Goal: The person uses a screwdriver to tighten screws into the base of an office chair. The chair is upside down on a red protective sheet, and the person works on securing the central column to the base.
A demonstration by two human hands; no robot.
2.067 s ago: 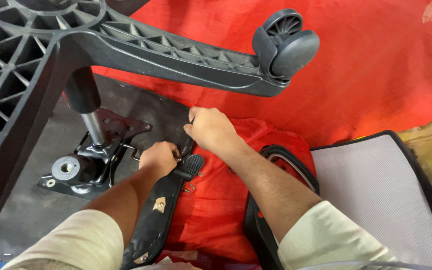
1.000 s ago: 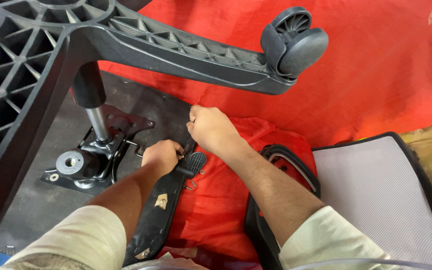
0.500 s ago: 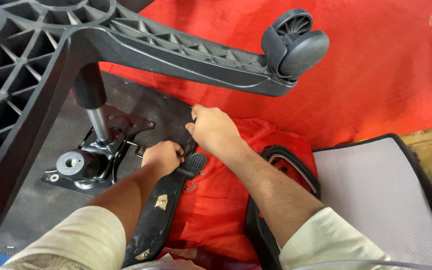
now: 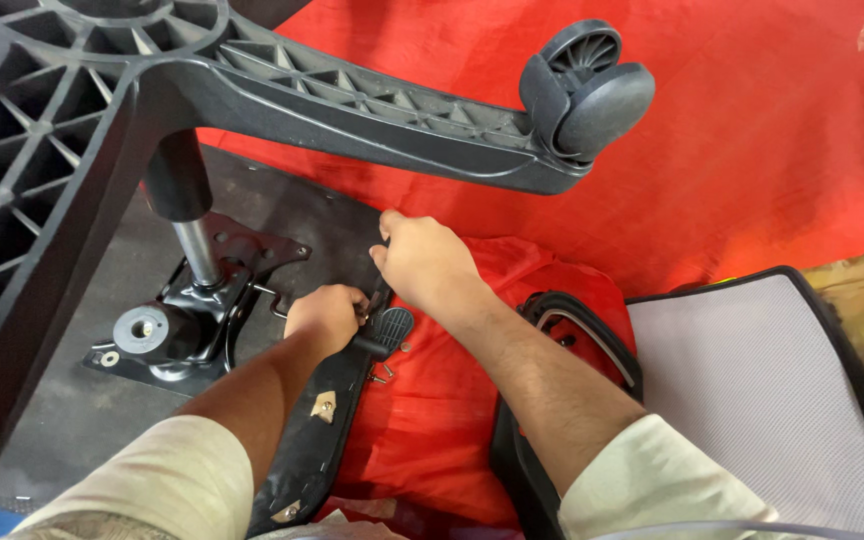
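Observation:
An office chair lies upside down, its grey seat underside [image 4: 82, 400] facing up. My left hand [image 4: 327, 315] is closed around a tool with a black ribbed handle [image 4: 393, 326], beside the black seat mechanism [image 4: 187, 320]. My right hand [image 4: 422, 260] grips the top end of a long black armrest bracket [image 4: 317, 430] that lies along the seat edge. Its fingertips pinch at the bracket's upper end. Under my hands, the tool's tip is hidden. A few small screws [image 4: 380, 376] lie on the red cloth [image 4: 432, 420] next to the bracket.
The chair's black star base [image 4: 332, 100] and a caster wheel [image 4: 587, 90] hang over the hands. The gas lift column [image 4: 180, 200] rises from the mechanism. A grey mesh backrest [image 4: 762, 400] lies at the right on a red sheet [image 4: 772, 150].
Both hands stay at the same spot on the bracket. The view has shifted slightly, so the base and caster sit a little further right.

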